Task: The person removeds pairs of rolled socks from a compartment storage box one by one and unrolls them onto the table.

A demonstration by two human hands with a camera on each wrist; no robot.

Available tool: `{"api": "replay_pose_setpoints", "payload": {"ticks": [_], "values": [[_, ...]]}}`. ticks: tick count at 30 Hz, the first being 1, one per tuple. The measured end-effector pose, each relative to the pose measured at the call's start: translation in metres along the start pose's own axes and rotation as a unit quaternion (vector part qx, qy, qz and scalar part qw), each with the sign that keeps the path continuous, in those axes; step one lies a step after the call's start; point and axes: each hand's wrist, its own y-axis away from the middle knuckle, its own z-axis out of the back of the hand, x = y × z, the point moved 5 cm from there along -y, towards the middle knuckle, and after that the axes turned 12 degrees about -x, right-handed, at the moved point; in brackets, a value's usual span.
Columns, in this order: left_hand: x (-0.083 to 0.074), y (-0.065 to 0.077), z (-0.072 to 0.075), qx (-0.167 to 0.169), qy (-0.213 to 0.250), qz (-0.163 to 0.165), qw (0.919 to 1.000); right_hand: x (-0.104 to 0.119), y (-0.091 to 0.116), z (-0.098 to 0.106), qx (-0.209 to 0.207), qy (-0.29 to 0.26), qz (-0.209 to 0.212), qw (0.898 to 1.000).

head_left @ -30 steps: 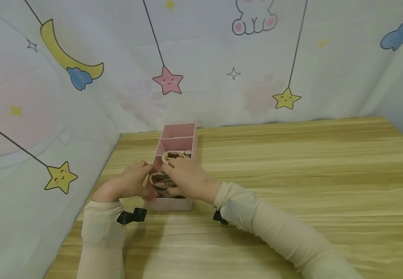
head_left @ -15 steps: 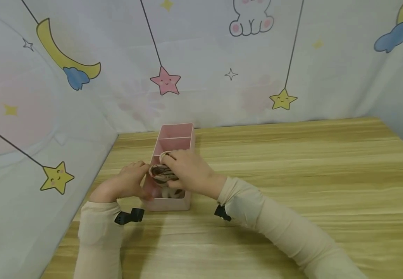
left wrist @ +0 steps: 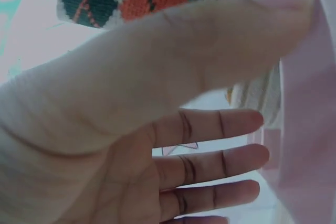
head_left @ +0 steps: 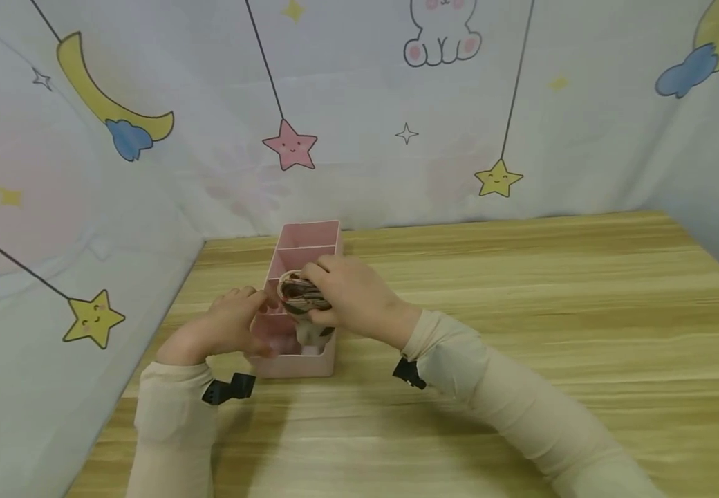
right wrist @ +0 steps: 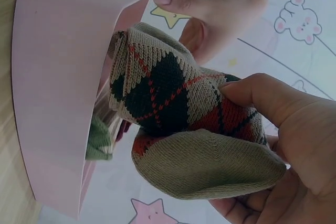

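Note:
My right hand (head_left: 366, 297) pinches a bundle of folded argyle socks (right wrist: 173, 87) between thumb and fingers. The bundle, beige with dark green and red diamonds, is tilted above the near part of a pink divided box (head_left: 294, 366). A loose beige toe end hangs from it. At the box's left side is my left hand (head_left: 225, 321), its fingers (left wrist: 226, 124) straight and its thumb at the rim; it holds nothing. In the right wrist view, a green and pale striped sock (right wrist: 100, 140) shows inside the box, partly hidden by the wall.
The box stands on a wood-grain table (head_left: 521, 311), its far end near a white fabric backdrop (head_left: 359, 187) printed with stars and moons. Another fabric side (head_left: 54, 387) borders the table on the left. Dividers split the box into compartments.
My right hand has raised the argyle socks up and away from the near compartment, uncovering more of its inside. My left hand has stayed by the box's left side. The head view has shifted slightly.

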Motion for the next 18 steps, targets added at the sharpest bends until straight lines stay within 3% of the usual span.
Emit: {"api": "replay_pose_setpoints", "payload": {"ticks": [10, 18], "values": [[-0.02, 0.0, 0.004, -0.044, 0.017, -0.04, 0.9981, -0.019, 0.014, 0.014, -0.045, -0.014, -0.021, 0.999], [-0.039, -0.005, 0.003, -0.078, 0.013, -0.079, 0.9938, -0.03, 0.027, 0.019, -0.044, 0.003, -0.054, 0.998]]}}
